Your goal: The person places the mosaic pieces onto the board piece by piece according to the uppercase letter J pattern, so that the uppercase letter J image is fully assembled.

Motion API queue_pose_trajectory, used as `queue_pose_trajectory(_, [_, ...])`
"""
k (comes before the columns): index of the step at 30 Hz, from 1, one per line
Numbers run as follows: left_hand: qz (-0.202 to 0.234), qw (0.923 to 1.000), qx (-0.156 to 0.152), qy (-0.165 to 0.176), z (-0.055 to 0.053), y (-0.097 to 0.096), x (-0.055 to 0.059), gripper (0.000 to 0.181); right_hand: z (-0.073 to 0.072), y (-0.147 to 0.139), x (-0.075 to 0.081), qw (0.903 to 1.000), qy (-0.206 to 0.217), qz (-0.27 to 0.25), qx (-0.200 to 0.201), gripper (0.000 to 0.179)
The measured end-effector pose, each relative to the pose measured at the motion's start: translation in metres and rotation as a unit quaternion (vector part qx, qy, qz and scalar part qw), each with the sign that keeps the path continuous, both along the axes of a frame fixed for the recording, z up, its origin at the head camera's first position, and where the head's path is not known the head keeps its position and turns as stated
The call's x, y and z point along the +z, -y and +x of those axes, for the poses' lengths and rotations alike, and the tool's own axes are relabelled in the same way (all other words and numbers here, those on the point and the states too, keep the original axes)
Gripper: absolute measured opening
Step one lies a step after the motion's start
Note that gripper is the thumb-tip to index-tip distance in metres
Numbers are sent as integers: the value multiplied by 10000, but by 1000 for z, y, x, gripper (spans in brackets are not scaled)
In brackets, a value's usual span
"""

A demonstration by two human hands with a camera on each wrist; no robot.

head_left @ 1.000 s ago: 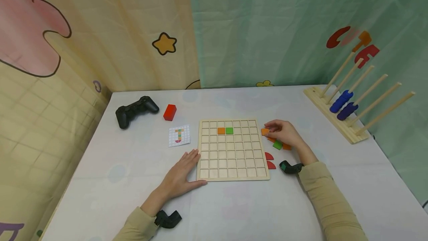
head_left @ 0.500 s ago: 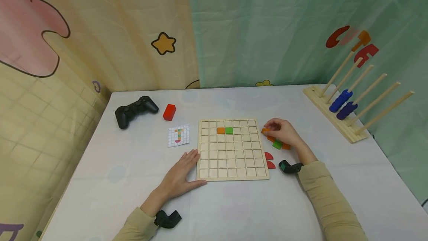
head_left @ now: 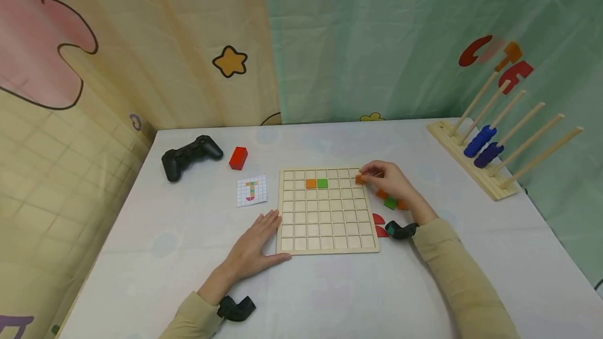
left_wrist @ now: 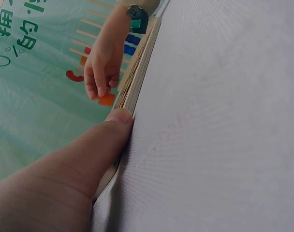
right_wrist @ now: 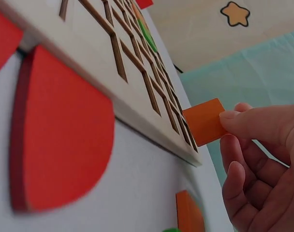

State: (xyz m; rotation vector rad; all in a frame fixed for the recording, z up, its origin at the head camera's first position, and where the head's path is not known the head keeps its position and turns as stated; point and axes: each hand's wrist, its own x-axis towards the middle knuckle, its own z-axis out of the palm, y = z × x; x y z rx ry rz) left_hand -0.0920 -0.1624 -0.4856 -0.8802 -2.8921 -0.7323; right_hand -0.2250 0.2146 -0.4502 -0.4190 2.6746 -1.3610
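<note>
By the right hand (head_left: 390, 179), an orange tile (right_wrist: 203, 123) is pinched between thumb and fingers — held over the far right corner of the board (head_left: 332, 218). The board's left edge is touched by the left hand (head_left: 254, 250), fingers straight, thumb spread. Toward the board's far edge, an orange square (head_left: 311, 184) and a green square (head_left: 322, 183) are set side by side.

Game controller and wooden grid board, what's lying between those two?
A red block and a small patterned card lie between the black game controller and the wooden grid board; the head view shows this.
</note>
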Motion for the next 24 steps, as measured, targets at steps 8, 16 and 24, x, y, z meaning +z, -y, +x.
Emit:
queue_pose_trajectory(8, [6,10000,0,63,1,0,1,90,-8,28,-1,9992,-7,-116,394,19])
queue_pose_trajectory(16, [19,10000,12,41,1,0,2,90,-13,53,0,9976,65,-37,691,15])
queue_pose_trajectory(24, [32,10000,-13,-69,0,0,1,90,-17,61,0,9964,29,376,757,14])
